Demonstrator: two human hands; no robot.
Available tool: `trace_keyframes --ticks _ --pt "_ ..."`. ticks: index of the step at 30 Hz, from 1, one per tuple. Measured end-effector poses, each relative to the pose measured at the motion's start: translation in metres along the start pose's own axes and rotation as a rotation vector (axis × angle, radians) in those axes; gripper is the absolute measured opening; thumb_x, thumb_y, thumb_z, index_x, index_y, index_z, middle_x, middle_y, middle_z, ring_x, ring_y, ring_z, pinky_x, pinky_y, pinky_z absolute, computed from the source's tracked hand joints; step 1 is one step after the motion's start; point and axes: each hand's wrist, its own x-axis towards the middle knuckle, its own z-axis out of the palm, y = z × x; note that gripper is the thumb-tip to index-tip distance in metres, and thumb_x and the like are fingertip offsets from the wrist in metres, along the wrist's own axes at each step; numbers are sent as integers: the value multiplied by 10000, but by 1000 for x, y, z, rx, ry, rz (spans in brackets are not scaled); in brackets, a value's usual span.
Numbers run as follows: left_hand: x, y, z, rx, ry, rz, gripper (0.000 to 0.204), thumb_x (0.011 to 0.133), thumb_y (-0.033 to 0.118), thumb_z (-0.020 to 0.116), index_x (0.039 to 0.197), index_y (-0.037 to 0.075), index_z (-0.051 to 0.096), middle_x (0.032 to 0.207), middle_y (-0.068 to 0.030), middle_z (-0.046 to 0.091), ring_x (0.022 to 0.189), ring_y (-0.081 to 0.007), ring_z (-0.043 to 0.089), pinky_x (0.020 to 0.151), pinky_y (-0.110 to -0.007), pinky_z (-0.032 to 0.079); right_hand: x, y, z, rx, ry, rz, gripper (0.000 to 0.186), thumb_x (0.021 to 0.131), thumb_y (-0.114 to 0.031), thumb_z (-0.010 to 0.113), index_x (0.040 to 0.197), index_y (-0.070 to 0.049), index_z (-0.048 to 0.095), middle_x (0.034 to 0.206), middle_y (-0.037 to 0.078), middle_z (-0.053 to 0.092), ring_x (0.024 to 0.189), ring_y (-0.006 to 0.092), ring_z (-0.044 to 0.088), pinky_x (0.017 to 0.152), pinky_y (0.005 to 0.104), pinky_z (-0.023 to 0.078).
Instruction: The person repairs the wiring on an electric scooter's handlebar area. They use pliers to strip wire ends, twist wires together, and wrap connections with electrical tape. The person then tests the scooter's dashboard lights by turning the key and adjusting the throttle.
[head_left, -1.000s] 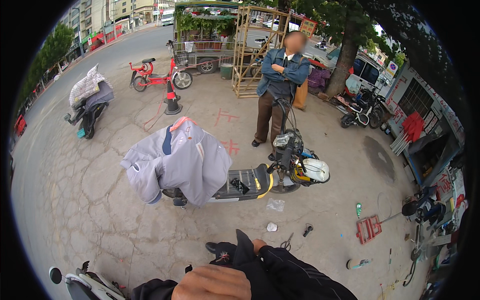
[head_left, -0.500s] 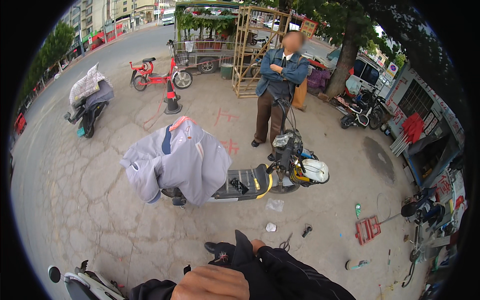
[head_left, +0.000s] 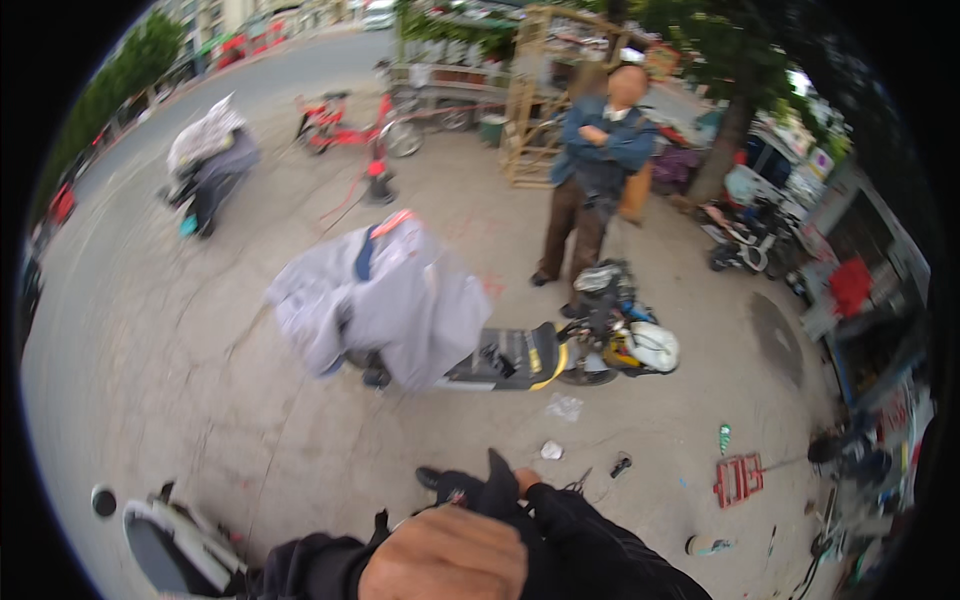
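Observation:
My left hand (head_left: 445,560) is held close at the lower edge, its back and knuckles toward me and its fingers curled under out of sight. Whatever it might grip is hidden. Beyond it, a small part of my right hand (head_left: 526,482) shows at the end of a dark sleeve, by a dark pointed flap of clothing. Its fingers are hidden. In front of me stands an electric scooter (head_left: 510,355), partly draped with a grey cover (head_left: 430,320). A small black item (head_left: 495,358) lies on its footboard. Neither hand touches the scooter.
On the ground lie a crumpled white piece (head_left: 551,450), clear plastic (head_left: 565,406), a black part (head_left: 621,465) and a red metal frame (head_left: 738,481). A person with folded arms (head_left: 605,150) stands beyond the scooter. Another scooter (head_left: 180,545) is at lower left.
The view has swung left and blurred, so the scene sits farther right. My left hand also appears farther right, still curled. The scooter and standing person keep their places.

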Motion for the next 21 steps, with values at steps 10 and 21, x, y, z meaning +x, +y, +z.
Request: trace_keyframes --ticks 10,21 --pt "-38 22 -3 180 189 149 729 837 727 743 579 105 464 571 7 456 442 -148 447 451 -299 268 -21 4 -7 127 134 23 385 892 -428 675 960 -64 781 982 226 753 978 454 711 837 527 569" --pt "-43 29 -13 240 212 96 434 997 210 686 631 68 501 607 -33 543 491 -188 522 493 -329 425 -12 -11 -61 313 406 3 305 902 -314 647 780 -58 761 759 194 723 732 383 706 707 499 547"
